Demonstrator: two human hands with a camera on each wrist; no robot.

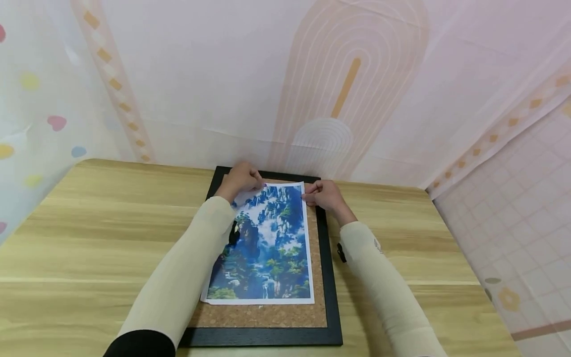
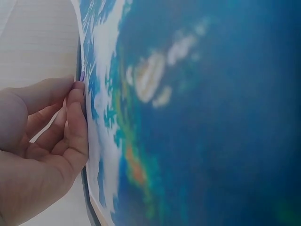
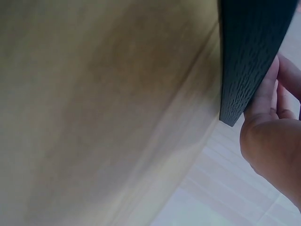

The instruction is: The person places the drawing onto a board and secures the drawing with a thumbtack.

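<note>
A printed landscape picture [image 1: 267, 243], blue and green, lies on a cork board [image 1: 318, 258] with a black frame [image 1: 332, 277]. My left hand [image 1: 244, 179] is at the print's top left corner and pinches a small purple pin [image 1: 265, 185] against the paper. In the left wrist view my left hand [image 2: 47, 136] has thumb and fingertip meeting at the purple pin [image 2: 82, 75] on the print's [image 2: 197, 117] white edge. My right hand [image 1: 322, 194] rests on the print's top right corner, fingers pressing it down. The right wrist view shows that hand [image 3: 275, 141] beside the black frame [image 3: 249, 56].
The board lies on a wooden table [image 1: 89, 238] pushed against a patterned pink backdrop [image 1: 223, 74]. A sheer curtain with coloured hearts [image 1: 27, 124] hangs at the left, and a tiled sheet [image 1: 526, 223] covers the right side beyond the table's edge.
</note>
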